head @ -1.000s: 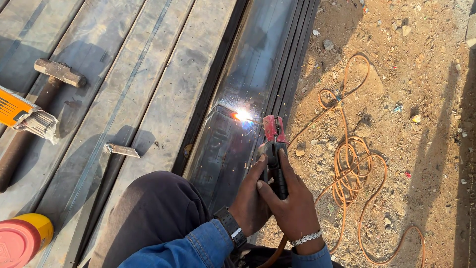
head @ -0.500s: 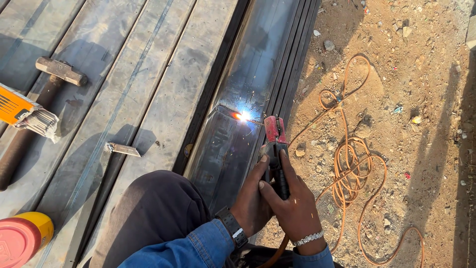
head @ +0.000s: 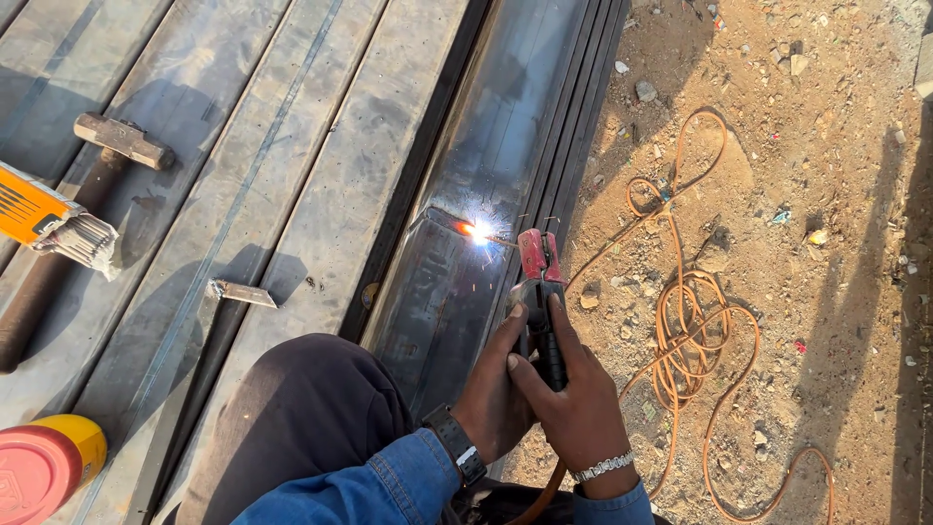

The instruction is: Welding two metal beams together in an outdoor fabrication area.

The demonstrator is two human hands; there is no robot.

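Note:
Both hands grip a welding electrode holder (head: 537, 267) with red jaws and a black handle. My right hand (head: 575, 399) wraps the handle from the right; my left hand (head: 494, 389) steadies it from the left. The rod tip burns a bright white arc (head: 477, 231) on a joint of the dark steel section (head: 491, 185). A watch sits on my left wrist, a silver bracelet on my right. My knee in dark trousers (head: 292, 418) rests on the metal beside the seam.
A hammer (head: 121, 141) lies on the grey steel sheets (head: 243, 146) at left, near an orange box of welding rods (head: 53, 219). A small metal offcut (head: 243, 292) lies mid-sheet. A red-and-yellow container (head: 44, 467) sits bottom left. Orange cable (head: 690, 321) coils on the dirt ground at right.
The arc stays lit at the same joint. Both hands and the holder have barely shifted.

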